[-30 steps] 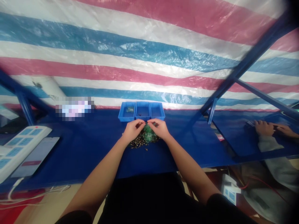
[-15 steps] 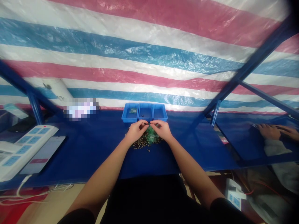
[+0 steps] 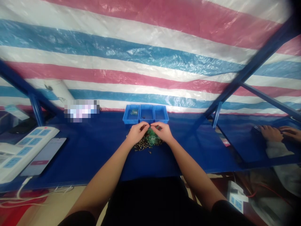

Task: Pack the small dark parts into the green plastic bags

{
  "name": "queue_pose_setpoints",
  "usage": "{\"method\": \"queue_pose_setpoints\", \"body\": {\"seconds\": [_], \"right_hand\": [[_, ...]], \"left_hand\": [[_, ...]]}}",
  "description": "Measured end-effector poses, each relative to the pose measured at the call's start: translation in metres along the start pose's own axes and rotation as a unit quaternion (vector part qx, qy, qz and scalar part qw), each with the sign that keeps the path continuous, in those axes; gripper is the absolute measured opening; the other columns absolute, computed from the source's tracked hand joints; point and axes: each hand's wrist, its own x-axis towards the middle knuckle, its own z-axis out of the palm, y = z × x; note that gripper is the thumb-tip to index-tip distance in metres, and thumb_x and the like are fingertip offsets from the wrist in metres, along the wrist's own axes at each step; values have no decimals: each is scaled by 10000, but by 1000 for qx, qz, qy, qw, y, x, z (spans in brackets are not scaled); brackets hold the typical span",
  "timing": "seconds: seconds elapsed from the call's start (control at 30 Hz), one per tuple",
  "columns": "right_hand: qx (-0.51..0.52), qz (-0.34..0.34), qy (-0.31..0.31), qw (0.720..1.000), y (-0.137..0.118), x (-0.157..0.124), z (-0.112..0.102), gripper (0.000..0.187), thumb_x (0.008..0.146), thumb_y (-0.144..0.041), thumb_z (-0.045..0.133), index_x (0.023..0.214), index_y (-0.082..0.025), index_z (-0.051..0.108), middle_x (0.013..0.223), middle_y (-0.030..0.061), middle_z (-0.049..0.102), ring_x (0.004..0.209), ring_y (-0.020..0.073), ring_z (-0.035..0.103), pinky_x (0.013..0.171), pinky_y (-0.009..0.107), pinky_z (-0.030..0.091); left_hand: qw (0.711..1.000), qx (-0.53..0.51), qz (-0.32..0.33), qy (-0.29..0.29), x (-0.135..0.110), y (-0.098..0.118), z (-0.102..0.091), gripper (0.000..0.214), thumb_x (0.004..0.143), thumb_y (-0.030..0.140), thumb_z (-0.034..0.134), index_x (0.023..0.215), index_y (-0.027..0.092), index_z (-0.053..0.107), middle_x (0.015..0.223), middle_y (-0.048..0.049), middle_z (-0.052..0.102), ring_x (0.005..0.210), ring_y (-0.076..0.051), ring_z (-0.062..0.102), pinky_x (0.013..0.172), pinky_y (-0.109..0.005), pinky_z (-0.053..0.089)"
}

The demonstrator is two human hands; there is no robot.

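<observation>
L hand and R hand meet tip to tip above the near side of the bins; fingers curl in, thumb to index on each hand, prob. pinching something tiny, but can't tell for sure what, if anything, is in them. Right under/between the hands, on the worktop, sits the pile of small metal parts, w/ a green plastic bundle on its R side and one stray part just off the near edge. Progress, my read: early on. L bin has a few greenish bits, mid bin one small dark piece, R bin nothing I can make out; the bulk is in the pile, so most is left. Room: bins stand side by side just beyond the hands, close to the striped sheet, so the far side's tight. Worktop runs on L toward the phone and power strip, R toward the blue post, w/ a co-worker's hands well apart beyond it. Near edge is close to the body, approx. under the forearms.
</observation>
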Motion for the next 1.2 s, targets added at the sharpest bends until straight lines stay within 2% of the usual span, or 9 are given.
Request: {"method": "queue_pose_setpoints", "body": {"seconds": [0.07,0.2,0.47,0.63,0.83,1.0,1.2], "right_hand": [[-2,2,3,1000,0,0,-1,210,810,-345,658,937,-204,748,877,52,743,725,165,672,631,277,540],[-8,1,4,1000,0,1,-2,228,818,-366,648,952,-211,747,889,54,744,724,166,672,637,281,545],[0,-2,3,1000,4,0,0,244,811,-369,655,984,-222,747,887,49,745,740,171,681,657,288,557],[2,5,13,1000,3,0,-1,253,816,-370,652,993,-217,747,895,50,746,737,174,679,660,295,559],[8,3,6,1000,3,0,-1,250,809,-368,662,989,-218,751,903,54,748,747,178,683,663,297,561],[16,15,15,1000,4,0,1,269,798,-382,671,996,-218,750,930,56,752,777,183,695,677,296,573],[14,14,20,1000,2,0,-1,244,801,-372,669,973,-220,755,907,50,751,744,179,689,672,302,573]], "left_hand": [[1000,-6,4,10,1,-1,1,288,902,456,531,1037,231,650,739,15,649,637,-136,578,646,-253,459],[999,0,21,25,2,-3,2,250,899,427,539,943,215,662,697,17,624,619,-127,555,633,-249,447],[1000,1,7,8,0,0,-1,293,920,465,492,950,228,660,729,10,648,633,-138,572,644,-259,448],[1000,-11,8,16,1,-1,1,320,901,488,518,1036,231,652,748,5,655,655,-147,591,658,-262,462],[999,1,21,33,2,-4,3,295,913,462,513,955,217,672,712,11,638,626,-129,564,633,-245,439],[1000,9,0,16,1,-6,2,332,929,485,472,940,212,659,738,1,666,638,-137,591,631,-244,455],[1000,-9,12,22,1,-6,2,311,894,476,543,1030,220,655,722,10,650,632,-136,586,650,-255,472]]}}
